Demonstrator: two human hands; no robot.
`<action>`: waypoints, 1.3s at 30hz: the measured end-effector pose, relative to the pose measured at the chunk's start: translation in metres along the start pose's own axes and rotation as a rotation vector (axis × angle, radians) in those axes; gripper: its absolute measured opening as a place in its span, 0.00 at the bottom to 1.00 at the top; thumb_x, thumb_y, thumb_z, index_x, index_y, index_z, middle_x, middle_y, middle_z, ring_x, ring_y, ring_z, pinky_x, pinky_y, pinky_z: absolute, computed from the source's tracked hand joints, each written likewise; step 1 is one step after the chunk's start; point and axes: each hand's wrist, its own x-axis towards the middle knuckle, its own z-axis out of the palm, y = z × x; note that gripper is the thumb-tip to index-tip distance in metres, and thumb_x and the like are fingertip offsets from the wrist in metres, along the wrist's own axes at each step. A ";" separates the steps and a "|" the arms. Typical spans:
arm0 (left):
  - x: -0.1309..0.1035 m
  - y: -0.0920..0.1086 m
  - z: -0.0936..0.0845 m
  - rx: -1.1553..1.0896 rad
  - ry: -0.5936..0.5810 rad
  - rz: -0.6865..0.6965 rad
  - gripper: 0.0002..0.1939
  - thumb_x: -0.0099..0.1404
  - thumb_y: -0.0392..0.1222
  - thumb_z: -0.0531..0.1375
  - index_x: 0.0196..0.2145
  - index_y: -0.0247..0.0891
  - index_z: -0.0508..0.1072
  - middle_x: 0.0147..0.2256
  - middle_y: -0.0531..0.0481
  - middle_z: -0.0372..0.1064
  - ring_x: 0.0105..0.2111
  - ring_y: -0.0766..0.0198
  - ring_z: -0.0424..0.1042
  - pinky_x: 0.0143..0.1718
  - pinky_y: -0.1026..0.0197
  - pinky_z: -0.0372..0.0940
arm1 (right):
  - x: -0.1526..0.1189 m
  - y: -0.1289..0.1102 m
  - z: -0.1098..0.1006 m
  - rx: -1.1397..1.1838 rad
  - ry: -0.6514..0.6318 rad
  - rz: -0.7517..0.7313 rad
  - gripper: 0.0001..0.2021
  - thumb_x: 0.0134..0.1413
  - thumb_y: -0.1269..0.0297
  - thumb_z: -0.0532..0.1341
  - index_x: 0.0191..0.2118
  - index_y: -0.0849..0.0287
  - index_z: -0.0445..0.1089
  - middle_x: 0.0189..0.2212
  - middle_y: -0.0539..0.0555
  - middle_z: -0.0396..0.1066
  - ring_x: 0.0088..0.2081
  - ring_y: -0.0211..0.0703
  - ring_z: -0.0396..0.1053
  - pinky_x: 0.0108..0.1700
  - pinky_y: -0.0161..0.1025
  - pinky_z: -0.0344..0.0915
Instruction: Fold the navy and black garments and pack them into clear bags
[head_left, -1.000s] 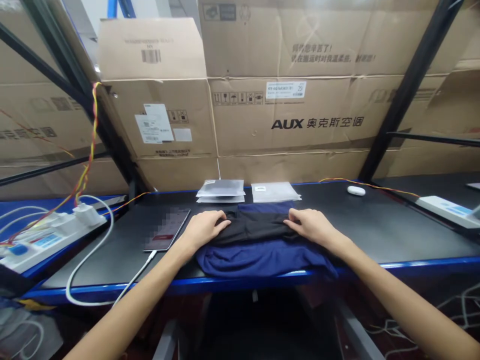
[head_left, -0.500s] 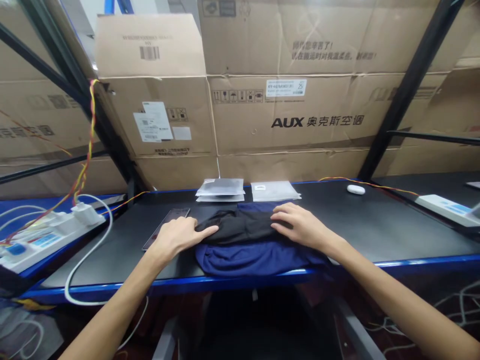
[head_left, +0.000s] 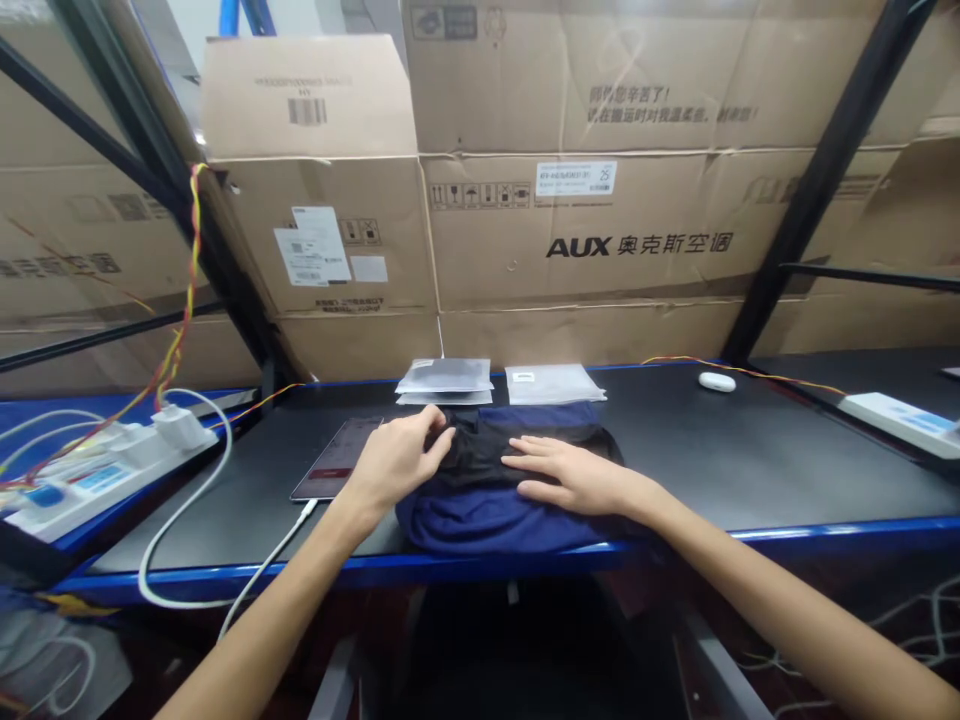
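A folded black cloth (head_left: 480,458) lies on top of a dark blue cloth (head_left: 495,525) at the front of the black table. My left hand (head_left: 397,455) is at the black cloth's left end, thumb and curled fingers closed on its edge. Flat across the black cloth's middle rests my right hand (head_left: 574,475), fingers stretched out and slightly apart. Part of the black cloth is hidden under the right hand. Beside my left wrist is a tablet or large phone (head_left: 330,470) with a white cable (head_left: 277,555) plugged in.
Clear plastic packets (head_left: 446,377) and a flat translucent packet (head_left: 551,383) lie behind the cloths. A small white case (head_left: 717,382) is at the right. Power strips (head_left: 120,465) flank the table (head_left: 750,460). Cardboard (head_left: 585,290) stands along the back.
My left hand has moved right, bringing the black cloth's left end inward. My right hand has slid left and flattened on the cloth. More of the tablet or phone shows.
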 end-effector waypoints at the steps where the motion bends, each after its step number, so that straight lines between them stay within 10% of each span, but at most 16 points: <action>1: 0.002 0.007 0.002 0.005 0.041 0.025 0.10 0.70 0.48 0.54 0.38 0.42 0.70 0.34 0.52 0.76 0.31 0.60 0.75 0.31 0.62 0.59 | -0.002 0.001 -0.003 0.029 0.001 0.001 0.27 0.67 0.45 0.52 0.66 0.51 0.60 0.68 0.53 0.53 0.68 0.52 0.50 0.69 0.50 0.48; 7: 0.017 0.053 0.014 0.044 0.205 0.160 0.10 0.72 0.48 0.54 0.41 0.42 0.71 0.37 0.51 0.77 0.35 0.61 0.76 0.32 0.64 0.61 | -0.023 0.029 -0.019 -0.004 0.180 0.097 0.23 0.67 0.49 0.52 0.58 0.53 0.71 0.61 0.55 0.67 0.63 0.54 0.62 0.65 0.52 0.57; 13: 0.020 0.088 0.051 0.136 -0.001 0.451 0.08 0.72 0.43 0.54 0.41 0.38 0.70 0.35 0.48 0.75 0.35 0.59 0.75 0.33 0.61 0.64 | -0.042 0.060 -0.011 -0.136 0.174 0.226 0.25 0.66 0.50 0.52 0.60 0.57 0.69 0.62 0.58 0.65 0.67 0.59 0.54 0.67 0.59 0.53; 23: 0.019 0.079 0.047 -0.115 -0.124 0.578 0.16 0.74 0.49 0.51 0.43 0.40 0.75 0.42 0.48 0.74 0.42 0.60 0.74 0.46 0.60 0.66 | -0.042 0.063 -0.005 -0.128 0.180 0.227 0.25 0.67 0.49 0.50 0.62 0.54 0.67 0.61 0.55 0.66 0.67 0.56 0.55 0.68 0.56 0.53; 28: 0.024 0.061 0.029 0.022 -0.021 0.238 0.15 0.72 0.49 0.53 0.38 0.38 0.75 0.39 0.45 0.74 0.41 0.57 0.74 0.44 0.57 0.66 | -0.042 0.062 -0.005 -0.133 0.183 0.234 0.25 0.67 0.50 0.50 0.61 0.55 0.68 0.61 0.56 0.66 0.66 0.57 0.56 0.67 0.57 0.53; 31: 0.025 0.053 0.024 0.191 -0.212 0.013 0.23 0.66 0.61 0.56 0.36 0.36 0.75 0.36 0.40 0.76 0.39 0.48 0.76 0.39 0.53 0.68 | -0.042 0.060 -0.006 -0.133 0.174 0.239 0.25 0.67 0.50 0.50 0.62 0.56 0.68 0.61 0.56 0.66 0.66 0.57 0.55 0.68 0.57 0.52; 39: 0.025 0.056 0.025 0.257 -0.386 -0.049 0.25 0.65 0.62 0.53 0.37 0.36 0.76 0.39 0.38 0.77 0.41 0.45 0.77 0.40 0.51 0.68 | -0.042 0.058 -0.007 -0.116 0.155 0.259 0.26 0.67 0.50 0.50 0.62 0.55 0.67 0.62 0.55 0.65 0.67 0.56 0.53 0.69 0.55 0.50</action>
